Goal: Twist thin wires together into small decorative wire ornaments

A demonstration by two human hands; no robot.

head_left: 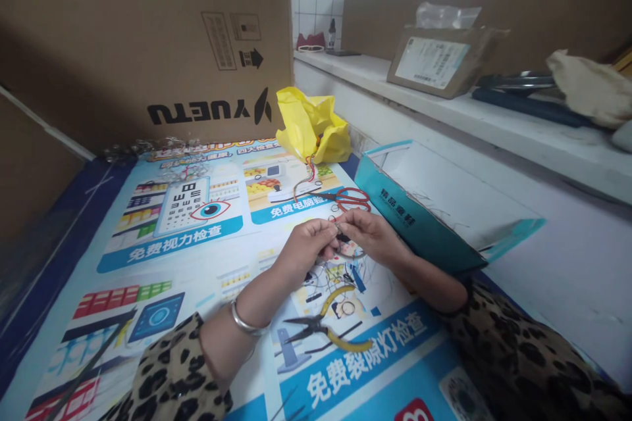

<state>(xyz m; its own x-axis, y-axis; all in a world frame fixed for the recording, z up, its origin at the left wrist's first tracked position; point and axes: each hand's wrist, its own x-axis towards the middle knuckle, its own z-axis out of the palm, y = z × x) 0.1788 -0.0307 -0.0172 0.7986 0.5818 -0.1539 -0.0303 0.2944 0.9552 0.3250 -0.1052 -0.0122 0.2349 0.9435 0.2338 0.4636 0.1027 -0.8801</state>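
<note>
My left hand (pixel 309 243) and my right hand (pixel 368 231) meet above the middle of a printed poster (pixel 197 256) that covers the table. Both are pinched on a small dark wire piece (pixel 340 231) held between the fingertips. A thin wire loop hangs just below the hands. Yellow-handled pliers (pixel 328 329) lie on the poster below my hands, near my left wrist with its silver bangle. Red-handled scissors (pixel 348 198) lie just beyond my right hand.
A large cardboard box (pixel 148 39) stands at the back left. A yellow plastic bag (pixel 311 125) sits at the back centre, a teal and white box lid (pixel 444 210) at the right. A white ledge (pixel 494 118) carries a parcel, cloth and tools.
</note>
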